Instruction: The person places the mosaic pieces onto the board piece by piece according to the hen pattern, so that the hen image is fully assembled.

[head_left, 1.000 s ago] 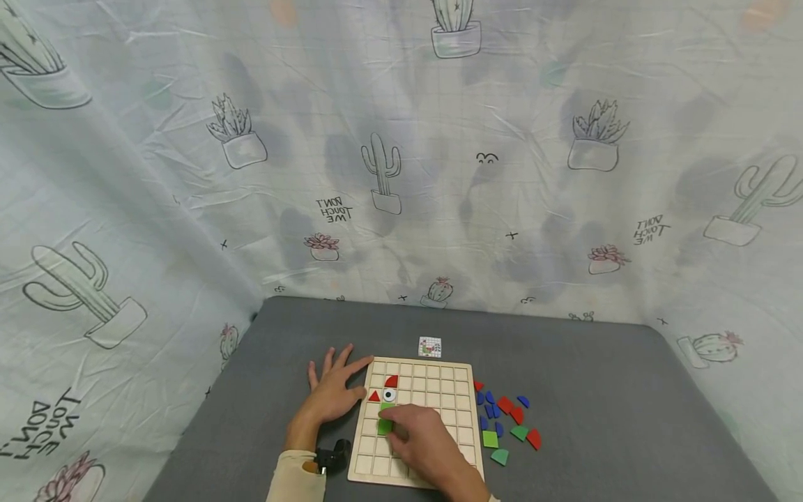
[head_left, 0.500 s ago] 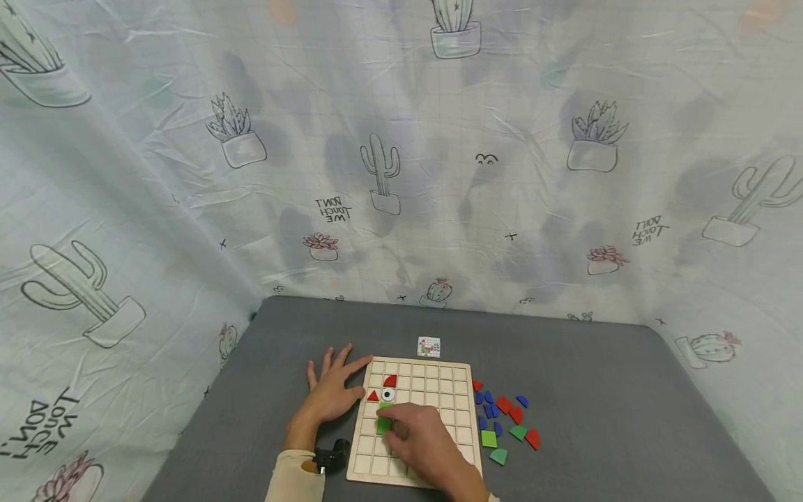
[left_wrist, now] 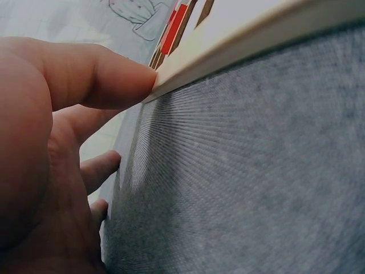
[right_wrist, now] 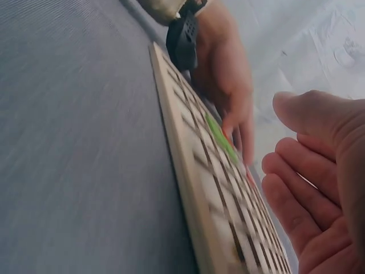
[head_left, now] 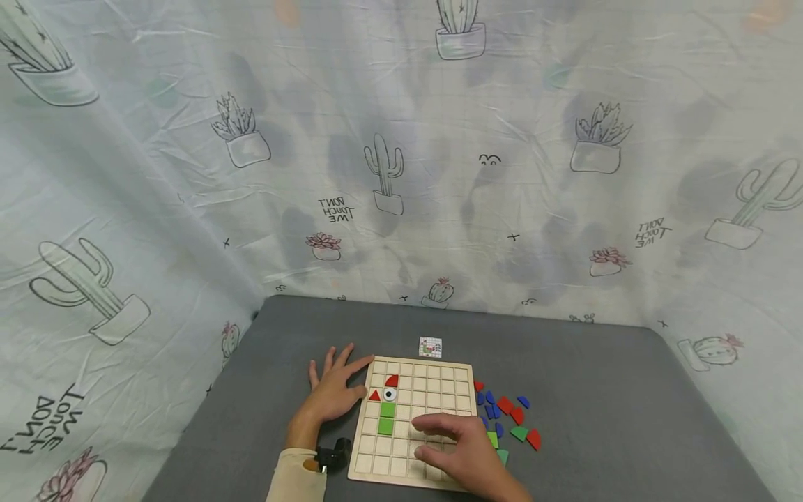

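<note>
A wooden grid board (head_left: 433, 390) lies on the grey table. In its left columns sit a red quarter-round (head_left: 392, 381), a red triangle (head_left: 374, 396), a round eye piece (head_left: 389, 394) and two green squares (head_left: 387, 417) one below the other. My left hand (head_left: 334, 392) lies flat beside the board, its thumb (left_wrist: 108, 80) touching the board's left edge (left_wrist: 256, 40). My right hand (head_left: 461, 446) hovers over the board's near right part with relaxed fingers (right_wrist: 302, 194), holding nothing. The board (right_wrist: 197, 165) and green squares (right_wrist: 219, 137) also show in the right wrist view.
Loose blue, red and green pieces (head_left: 509, 413) lie on the table right of the board. A small pattern card (head_left: 429, 346) sits behind the board. A cactus-print cloth (head_left: 401, 174) walls in the table at the back and sides. A black wrist camera (head_left: 332, 457) is strapped to the left wrist.
My right hand has let go of the green square on the board and moved right, toward the loose pieces. The two green squares now show uncovered. The left hand has stayed put.
</note>
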`<state>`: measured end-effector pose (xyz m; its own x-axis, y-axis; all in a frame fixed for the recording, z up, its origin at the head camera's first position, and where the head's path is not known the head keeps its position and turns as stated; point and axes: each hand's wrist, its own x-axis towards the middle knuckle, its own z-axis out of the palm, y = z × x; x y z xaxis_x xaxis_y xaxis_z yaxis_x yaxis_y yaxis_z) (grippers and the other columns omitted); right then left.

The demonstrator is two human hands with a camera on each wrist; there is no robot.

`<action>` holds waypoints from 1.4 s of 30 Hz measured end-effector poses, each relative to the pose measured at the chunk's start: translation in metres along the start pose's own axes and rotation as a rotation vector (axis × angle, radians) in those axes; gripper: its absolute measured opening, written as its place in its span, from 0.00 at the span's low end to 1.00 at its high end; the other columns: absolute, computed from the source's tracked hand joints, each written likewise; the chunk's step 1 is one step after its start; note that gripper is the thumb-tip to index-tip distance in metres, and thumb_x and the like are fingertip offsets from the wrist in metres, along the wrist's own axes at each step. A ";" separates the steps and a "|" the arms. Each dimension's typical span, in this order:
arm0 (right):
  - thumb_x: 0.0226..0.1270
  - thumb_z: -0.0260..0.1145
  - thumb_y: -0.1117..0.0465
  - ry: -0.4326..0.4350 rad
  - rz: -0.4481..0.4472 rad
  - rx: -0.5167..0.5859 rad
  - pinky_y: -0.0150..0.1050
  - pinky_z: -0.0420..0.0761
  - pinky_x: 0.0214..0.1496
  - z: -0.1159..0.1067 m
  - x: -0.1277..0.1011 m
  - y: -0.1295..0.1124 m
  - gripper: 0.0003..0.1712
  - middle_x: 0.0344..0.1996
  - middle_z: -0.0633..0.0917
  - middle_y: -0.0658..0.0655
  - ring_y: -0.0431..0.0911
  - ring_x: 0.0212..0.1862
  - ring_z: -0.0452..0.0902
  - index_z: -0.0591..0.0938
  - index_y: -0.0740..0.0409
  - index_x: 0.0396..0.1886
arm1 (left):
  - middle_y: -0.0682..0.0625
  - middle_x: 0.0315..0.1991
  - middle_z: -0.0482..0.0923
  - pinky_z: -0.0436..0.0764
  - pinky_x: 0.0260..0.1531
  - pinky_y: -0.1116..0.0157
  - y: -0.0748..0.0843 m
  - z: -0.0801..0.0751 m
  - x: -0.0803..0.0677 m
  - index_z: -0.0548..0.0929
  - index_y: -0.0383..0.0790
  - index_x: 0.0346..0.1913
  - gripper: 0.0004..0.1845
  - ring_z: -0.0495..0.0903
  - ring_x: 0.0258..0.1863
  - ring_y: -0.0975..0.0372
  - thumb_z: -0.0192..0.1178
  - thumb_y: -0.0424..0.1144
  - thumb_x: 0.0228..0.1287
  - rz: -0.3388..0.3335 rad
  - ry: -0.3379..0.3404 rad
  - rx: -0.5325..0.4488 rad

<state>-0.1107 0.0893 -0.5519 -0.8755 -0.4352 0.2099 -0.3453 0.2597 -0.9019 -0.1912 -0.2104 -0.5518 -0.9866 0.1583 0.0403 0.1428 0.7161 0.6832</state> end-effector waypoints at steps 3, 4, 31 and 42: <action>0.69 0.81 0.57 0.021 0.043 0.014 0.37 0.90 0.60 -0.014 -0.016 0.003 0.21 0.55 0.94 0.58 0.46 0.57 0.92 0.92 0.57 0.59 | 0.36 0.88 0.55 0.22 0.78 0.26 0.001 0.000 -0.001 0.80 0.53 0.78 0.34 0.38 0.89 0.32 0.67 0.36 0.68 0.006 -0.005 -0.010; 0.69 0.81 0.58 0.027 0.056 0.021 0.36 0.90 0.59 -0.018 -0.021 0.004 0.21 0.55 0.94 0.59 0.45 0.57 0.92 0.92 0.58 0.59 | 0.36 0.88 0.54 0.21 0.78 0.26 0.001 0.000 -0.001 0.80 0.52 0.78 0.34 0.37 0.89 0.32 0.67 0.36 0.68 0.007 -0.006 -0.013; 0.62 0.84 0.55 0.284 0.464 -0.169 0.30 0.89 0.51 -0.082 -0.098 0.011 0.25 0.50 0.95 0.55 0.35 0.47 0.91 0.92 0.58 0.57 | 0.35 0.88 0.55 0.22 0.78 0.25 0.000 0.001 -0.001 0.80 0.52 0.78 0.35 0.38 0.89 0.31 0.66 0.35 0.67 0.014 -0.001 -0.014; 0.56 0.88 0.54 0.344 0.271 -0.363 0.33 0.91 0.47 -0.065 -0.085 0.014 0.21 0.44 0.95 0.45 0.31 0.44 0.90 0.94 0.46 0.50 | 0.36 0.88 0.55 0.21 0.78 0.26 -0.001 0.001 -0.001 0.80 0.52 0.78 0.35 0.38 0.89 0.32 0.66 0.35 0.67 0.017 0.004 -0.022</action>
<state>-0.0632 0.1857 -0.5582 -0.9878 -0.0220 0.1545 -0.1338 0.6292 -0.7656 -0.1902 -0.2106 -0.5533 -0.9843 0.1677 0.0554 0.1582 0.6982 0.6982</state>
